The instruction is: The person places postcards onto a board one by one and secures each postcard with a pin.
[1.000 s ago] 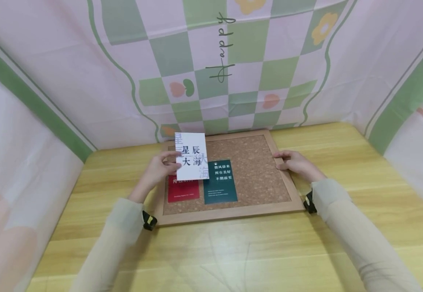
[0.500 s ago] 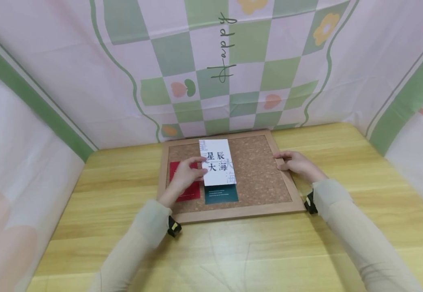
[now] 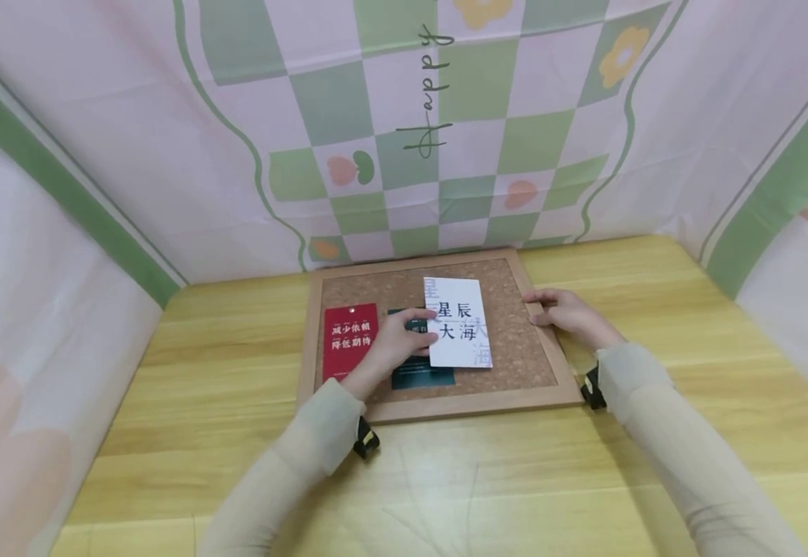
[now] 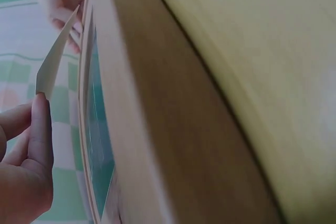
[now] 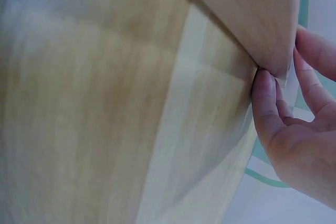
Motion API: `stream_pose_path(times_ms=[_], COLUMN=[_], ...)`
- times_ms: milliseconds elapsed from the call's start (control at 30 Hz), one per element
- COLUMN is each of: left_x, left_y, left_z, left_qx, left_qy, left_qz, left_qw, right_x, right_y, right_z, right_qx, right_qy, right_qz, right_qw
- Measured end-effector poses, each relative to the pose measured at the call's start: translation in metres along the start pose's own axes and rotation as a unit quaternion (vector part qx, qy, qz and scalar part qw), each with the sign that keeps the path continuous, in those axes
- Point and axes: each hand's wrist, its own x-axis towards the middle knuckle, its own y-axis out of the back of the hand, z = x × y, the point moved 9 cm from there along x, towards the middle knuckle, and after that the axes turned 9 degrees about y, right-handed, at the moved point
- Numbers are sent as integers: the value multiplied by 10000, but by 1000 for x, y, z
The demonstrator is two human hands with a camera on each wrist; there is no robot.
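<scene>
My left hand pinches the left edge of a white card printed with dark Chinese characters. In the left wrist view the card slants above the board's surface, held between thumb and fingers. Below it is a wood-framed cork board. A dark green card lies on the cork, partly covered by my left hand and the white card. To its left is a red card with white characters. My right hand grips the board's right frame edge; the right wrist view shows thumb and fingers at that edge.
The board lies on a yellow wood-grain table, its far side close to a hanging cloth with green checks. More cloth hangs at the left and right sides. Both forearms reach in from the near side.
My left hand has carried the white card rightward and slightly nearer, from over the red card, across the green one, to bare cork. My right hand has stayed on the frame.
</scene>
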Motion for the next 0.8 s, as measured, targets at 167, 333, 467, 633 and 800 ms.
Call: stream_pose_path(times_ms=[167, 333, 467, 633, 800], left_x=[1, 2, 2, 4, 6], left_y=[-13, -25, -32, -36, -38], left_z=[0, 0, 1, 1, -1], left_qx=[-101, -53, 48, 80, 59], left_qy=[-6, -30, -91, -194, -133], left_qz=[-65, -126, -130, -79, -54], left_qw=[9999, 9999, 9999, 9997, 9999], right_x=[0, 1, 1, 1, 1], right_y=[1, 2, 1, -1, -1], right_z=[1, 2, 2, 1, 0], right_qx=[42, 75, 88, 86, 72], right_qy=[36, 0, -17, -27, -13], right_qz=[0, 32, 33, 30, 31], right_qw=[10000, 10000, 10000, 10000, 10000])
